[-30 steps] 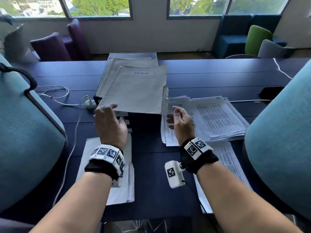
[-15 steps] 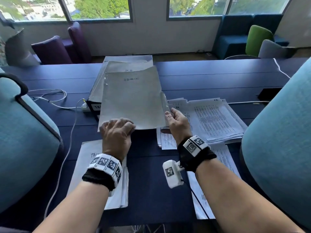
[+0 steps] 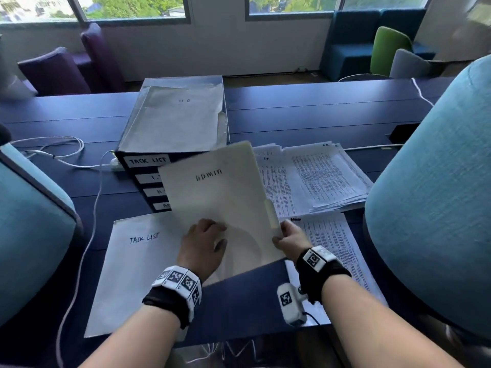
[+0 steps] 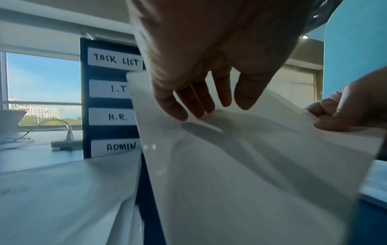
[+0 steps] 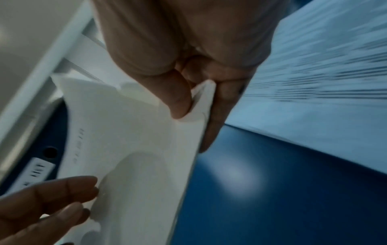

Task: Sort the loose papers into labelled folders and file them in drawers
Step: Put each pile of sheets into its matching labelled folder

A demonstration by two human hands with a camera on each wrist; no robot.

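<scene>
A cream folder marked ADMIN [image 3: 220, 192] is held tilted just above the desk, in front of the dark blue drawer unit [image 3: 144, 161]. My right hand [image 3: 287, 237] pinches its right edge between thumb and fingers [image 5: 180, 99]. My left hand [image 3: 204, 240] lies on the folder's front with straight fingers [image 4: 188, 102] touching it. The unit's labels read TASK LIST, I.T, H.R. and ADMIN [image 4: 120, 146]. An HR folder [image 3: 180, 115] lies on top of the unit. A TASK LIST folder [image 3: 132, 261] lies flat at the left. Loose printed papers [image 3: 318, 176] are stacked at the right.
Another printed sheet [image 3: 334, 243] lies under my right wrist. Teal chair backs stand close at the left [image 3: 29, 235] and right [image 3: 430, 195]. A white cable and power strip [image 3: 114, 163] run left of the unit. A black object [image 3: 403, 131] sits far right.
The ADMIN folder has come off the top of the drawer unit, toward me and down in front of it. The HR folder beneath it is uncovered. My right hand now pinches the folder's edge.
</scene>
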